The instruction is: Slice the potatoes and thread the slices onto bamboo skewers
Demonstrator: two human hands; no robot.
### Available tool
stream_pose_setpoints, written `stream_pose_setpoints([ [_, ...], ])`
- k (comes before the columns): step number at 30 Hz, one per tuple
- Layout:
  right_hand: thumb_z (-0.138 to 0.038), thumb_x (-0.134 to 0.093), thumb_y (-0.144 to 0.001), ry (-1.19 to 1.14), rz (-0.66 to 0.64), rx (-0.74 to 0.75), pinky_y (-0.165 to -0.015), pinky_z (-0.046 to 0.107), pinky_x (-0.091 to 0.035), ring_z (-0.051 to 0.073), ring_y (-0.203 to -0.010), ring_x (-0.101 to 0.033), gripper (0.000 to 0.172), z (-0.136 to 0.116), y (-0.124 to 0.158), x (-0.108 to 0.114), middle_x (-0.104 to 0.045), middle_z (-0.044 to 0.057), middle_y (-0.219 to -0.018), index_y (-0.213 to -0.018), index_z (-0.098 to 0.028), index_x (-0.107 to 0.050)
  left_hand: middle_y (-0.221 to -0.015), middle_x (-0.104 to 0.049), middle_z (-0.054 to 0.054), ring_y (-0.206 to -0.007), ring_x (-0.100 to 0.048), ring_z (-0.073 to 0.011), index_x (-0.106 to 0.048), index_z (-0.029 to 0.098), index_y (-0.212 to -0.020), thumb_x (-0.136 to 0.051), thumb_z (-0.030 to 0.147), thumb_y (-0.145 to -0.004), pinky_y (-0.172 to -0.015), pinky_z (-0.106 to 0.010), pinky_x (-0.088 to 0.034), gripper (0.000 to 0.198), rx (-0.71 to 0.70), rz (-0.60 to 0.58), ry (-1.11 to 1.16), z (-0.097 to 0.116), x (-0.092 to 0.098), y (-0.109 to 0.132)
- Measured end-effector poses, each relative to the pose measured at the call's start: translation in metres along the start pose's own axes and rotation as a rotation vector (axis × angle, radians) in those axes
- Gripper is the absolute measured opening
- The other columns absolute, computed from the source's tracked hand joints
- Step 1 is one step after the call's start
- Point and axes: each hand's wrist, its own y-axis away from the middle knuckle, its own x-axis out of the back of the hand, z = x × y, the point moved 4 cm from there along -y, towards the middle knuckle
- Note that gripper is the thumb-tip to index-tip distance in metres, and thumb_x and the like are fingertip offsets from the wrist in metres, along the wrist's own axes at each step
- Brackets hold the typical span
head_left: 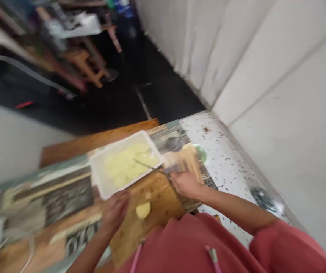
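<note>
My right hand [184, 184] is closed round the handle of a thin knife [146, 165], its blade reaching left over the near rim of a white plastic tub [102, 185]. Pale yellow pieces, like peeled potato [127, 161], lie inside the tub. Beside the tub's near left corner is my left hand [116, 212]; motion blurs its fingers, so whether they grip anything cannot be told. A single pale yellow piece [143, 210] rests on the wooden cutting board [160, 197] between my hands.
A patterned cloth [69, 193] covers the table. Light wooden sticks [191, 161] and a green round item [201, 153] are right of the tub. A speckled white surface [222, 167] runs along the wall [288, 106]. A wooden stool [86, 66] stands on the dark floor beyond.
</note>
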Motion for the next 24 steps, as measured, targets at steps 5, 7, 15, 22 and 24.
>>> stream_pose_setpoints([
  [5, -0.016, -0.044, -0.083, -0.009, -0.096, 0.187, -0.050, 0.023, -0.036, 0.016, -0.060, -0.060, 0.017, -0.025, 0.023, -0.051, -0.065, 0.007, -0.070, -0.095, -0.012, -0.055, -0.113, -0.058, -0.009, -0.113, -0.048, -0.0213, -0.048, 0.014, -0.120, -0.038, 0.014, -0.087, -0.090, -0.037, -0.044, 0.034, 0.024, -0.173, 0.030, 0.048, -0.020, 0.083],
  [7, -0.015, -0.046, -0.082, 0.023, -0.094, 0.275, -0.049, 0.023, -0.036, 0.015, -0.061, -0.059, 0.014, -0.036, 0.031, -0.063, -0.065, 0.007, -0.073, -0.092, -0.013, -0.056, -0.116, -0.056, -0.012, -0.117, -0.044, -0.0236, -0.046, 0.011, -0.122, -0.039, 0.014, -0.087, -0.091, -0.039, -0.043, 0.035, 0.074, -0.157, 0.019, 0.059, -0.032, 0.090],
  [15, -0.010, -0.049, -0.080, 0.183, -0.119, 0.437, -0.047, 0.025, -0.032, 0.015, -0.060, -0.058, 0.018, -0.049, 0.025, -0.071, -0.063, 0.004, -0.073, -0.096, -0.014, -0.055, -0.084, -0.058, -0.009, -0.080, -0.054, -0.0195, -0.062, 0.014, -0.087, -0.038, 0.015, -0.087, -0.072, -0.033, -0.047, 0.024, 0.236, -0.158, -0.029, 0.059, -0.063, 0.104],
  [22, -0.005, -0.049, -0.077, 0.230, -0.112, 0.457, -0.047, 0.026, -0.031, 0.015, -0.058, -0.056, 0.020, -0.056, 0.024, -0.072, -0.061, 0.004, -0.068, -0.094, -0.014, -0.055, -0.086, -0.057, -0.009, -0.081, -0.052, -0.0199, -0.061, 0.015, -0.096, -0.035, 0.018, -0.088, -0.073, -0.035, -0.046, 0.028, 0.219, -0.189, -0.022, 0.056, -0.070, 0.118],
  [24, -0.005, -0.048, -0.077, 0.231, -0.079, 0.468, -0.046, 0.025, -0.030, 0.015, -0.055, -0.055, 0.019, -0.058, 0.025, -0.073, -0.060, 0.003, -0.066, -0.093, -0.014, -0.054, -0.087, -0.057, -0.009, -0.081, -0.052, -0.0198, -0.062, 0.016, -0.093, -0.035, 0.016, -0.087, -0.073, -0.035, -0.046, 0.028, 0.220, -0.201, -0.029, 0.055, -0.070, 0.119],
])
